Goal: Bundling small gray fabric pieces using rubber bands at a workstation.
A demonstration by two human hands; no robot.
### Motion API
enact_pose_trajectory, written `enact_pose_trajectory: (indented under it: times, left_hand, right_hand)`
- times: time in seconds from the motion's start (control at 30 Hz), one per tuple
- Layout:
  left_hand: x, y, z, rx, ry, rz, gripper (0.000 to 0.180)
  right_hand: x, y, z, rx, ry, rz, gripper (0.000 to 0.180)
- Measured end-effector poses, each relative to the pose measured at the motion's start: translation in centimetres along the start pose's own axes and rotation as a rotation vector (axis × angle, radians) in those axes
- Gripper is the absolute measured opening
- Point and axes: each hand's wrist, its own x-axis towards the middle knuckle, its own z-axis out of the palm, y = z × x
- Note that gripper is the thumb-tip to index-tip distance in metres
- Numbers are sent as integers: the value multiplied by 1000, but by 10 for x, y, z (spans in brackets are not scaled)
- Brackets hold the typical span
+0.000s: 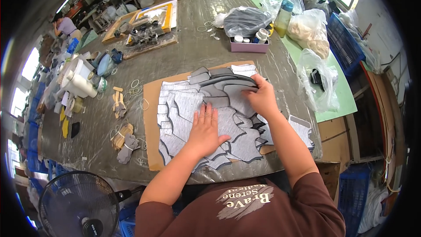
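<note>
Overlapping grey cut fabric pieces point(180, 118) with dark edges lie spread over a sheet of brown cardboard point(151, 140). My left hand point(204, 128) rests flat on them, its fingers stretched out. At the upper right of the pile, my right hand point(264, 98) pinches the edge of a few stacked grey pieces point(237, 88), which are bent up with their dark edges showing. Another small stack of grey pieces point(300, 131) lies to the right, beneath my right forearm.
Banded bundles of small pieces point(128, 142) and loose rubber bands point(135, 87) lie left. A pink box with bottles point(249, 46) and a bagged dark bundle point(247, 21) stand at the back. Wooden frames point(151, 19) are far left; a fan point(79, 204) is near left.
</note>
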Motion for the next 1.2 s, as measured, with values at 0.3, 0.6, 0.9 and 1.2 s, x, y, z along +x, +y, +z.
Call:
enact_pose_trajectory:
  times: [0.3, 0.6, 0.9, 1.2]
  left_hand:
    - [-4, -22, 19, -388, 311, 24, 66]
    - [-71, -76, -39, -419, 942, -226, 10]
    - [-191, -167, -43, 71, 363, -968, 49]
    - [-163, -128, -22, -672, 844, -723, 40]
  right_hand:
    - [-15, -68, -51, 379, 131, 2, 46]
    - [-97, 15, -18, -377, -129, 231, 62]
    - [-112, -19, 3, -663, 61, -276, 64]
    - [-112, -63, 69, -40, -577, -329, 26]
